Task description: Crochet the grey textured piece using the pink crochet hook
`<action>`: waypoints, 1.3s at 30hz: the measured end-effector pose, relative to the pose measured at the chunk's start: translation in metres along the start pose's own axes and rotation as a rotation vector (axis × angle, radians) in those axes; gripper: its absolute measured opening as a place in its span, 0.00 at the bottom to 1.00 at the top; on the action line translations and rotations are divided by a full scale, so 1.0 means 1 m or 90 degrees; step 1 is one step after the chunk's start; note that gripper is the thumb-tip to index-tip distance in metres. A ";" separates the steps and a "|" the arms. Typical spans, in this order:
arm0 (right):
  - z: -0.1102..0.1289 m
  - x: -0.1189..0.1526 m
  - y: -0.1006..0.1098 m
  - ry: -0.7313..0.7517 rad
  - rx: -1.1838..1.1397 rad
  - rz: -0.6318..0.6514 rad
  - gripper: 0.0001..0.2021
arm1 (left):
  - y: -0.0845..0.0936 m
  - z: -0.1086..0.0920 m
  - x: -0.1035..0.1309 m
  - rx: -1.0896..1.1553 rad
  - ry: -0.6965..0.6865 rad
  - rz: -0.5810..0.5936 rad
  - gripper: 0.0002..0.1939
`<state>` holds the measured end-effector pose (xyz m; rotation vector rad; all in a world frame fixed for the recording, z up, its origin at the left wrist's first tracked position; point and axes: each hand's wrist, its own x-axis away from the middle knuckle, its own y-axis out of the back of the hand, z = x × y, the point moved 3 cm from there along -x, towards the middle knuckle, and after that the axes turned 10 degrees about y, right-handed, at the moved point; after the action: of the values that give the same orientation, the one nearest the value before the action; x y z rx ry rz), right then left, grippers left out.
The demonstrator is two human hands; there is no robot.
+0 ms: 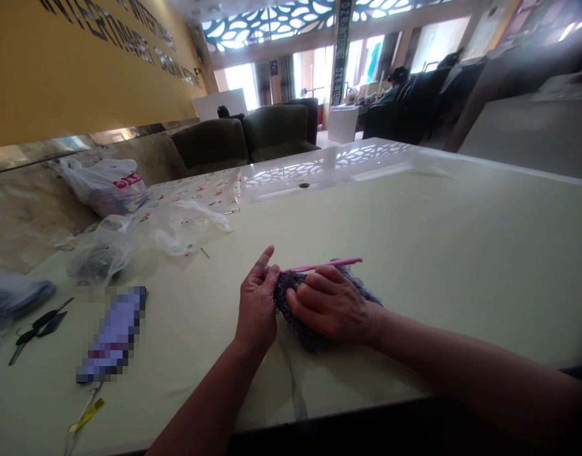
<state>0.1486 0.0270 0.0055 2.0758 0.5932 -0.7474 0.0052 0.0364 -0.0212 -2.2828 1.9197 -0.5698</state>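
A dark grey, fuzzy crocheted piece (312, 339) rests on the table under my hands. My left hand (258, 301) pinches its left edge, thumb pressed in and one finger pointing up. Curled over the top of the piece is my right hand (335, 304), its fingers closed on the grey loops. A pink crochet hook (345, 262) runs from beside my left thumb to the right, passing just beyond my right knuckles. Whether my right fingers also touch the hook is hidden. A thin grey yarn strand (295, 386) trails from the work toward the near table edge.
On the left lie a phone-like blurred object (114, 332) with a cable (86, 408), keys (38, 329) and clear plastic bags (107, 250). A white carrier bag (107, 183) stands farther back. Past the pale table (442, 253) are dark armchairs (276, 130) and people.
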 end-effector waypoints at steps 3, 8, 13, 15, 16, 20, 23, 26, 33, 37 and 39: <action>0.003 -0.001 -0.004 -0.006 0.014 0.027 0.12 | 0.001 0.004 -0.004 0.030 0.012 0.002 0.30; 0.004 0.003 -0.007 -0.052 -0.060 -0.016 0.10 | 0.007 -0.001 -0.004 -0.050 -0.096 -0.083 0.25; -0.008 0.016 -0.016 -0.300 -0.190 -0.083 0.04 | 0.011 -0.011 -0.003 -0.035 -0.163 -0.117 0.26; -0.018 0.022 -0.018 -0.406 -0.277 -0.105 0.09 | 0.010 -0.014 -0.001 -0.057 -0.183 -0.091 0.26; -0.024 0.024 -0.018 -0.449 -0.342 -0.114 0.13 | 0.008 -0.015 0.000 -0.075 -0.187 -0.072 0.26; -0.037 0.020 -0.009 -0.433 -0.636 -0.064 0.20 | 0.001 -0.016 0.005 -0.135 -0.191 0.026 0.26; -0.036 0.016 0.000 -0.379 -0.560 -0.015 0.13 | -0.002 -0.015 0.008 -0.138 -0.164 0.086 0.27; -0.031 0.015 0.001 -0.331 -0.406 0.002 0.11 | -0.003 -0.011 0.007 -0.074 -0.077 0.140 0.31; -0.032 0.017 0.000 -0.270 -0.361 -0.009 0.10 | -0.002 -0.014 0.006 -0.036 0.042 0.196 0.44; -0.032 0.013 0.002 -0.214 -0.292 0.044 0.11 | -0.004 -0.016 0.006 -0.060 0.024 0.178 0.44; -0.031 0.011 0.001 -0.184 -0.213 0.067 0.12 | -0.005 -0.014 0.007 -0.084 -0.015 0.152 0.42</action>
<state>0.1657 0.0537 0.0130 1.6428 0.4109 -0.8095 0.0060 0.0331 -0.0051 -2.0748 2.2375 -0.3976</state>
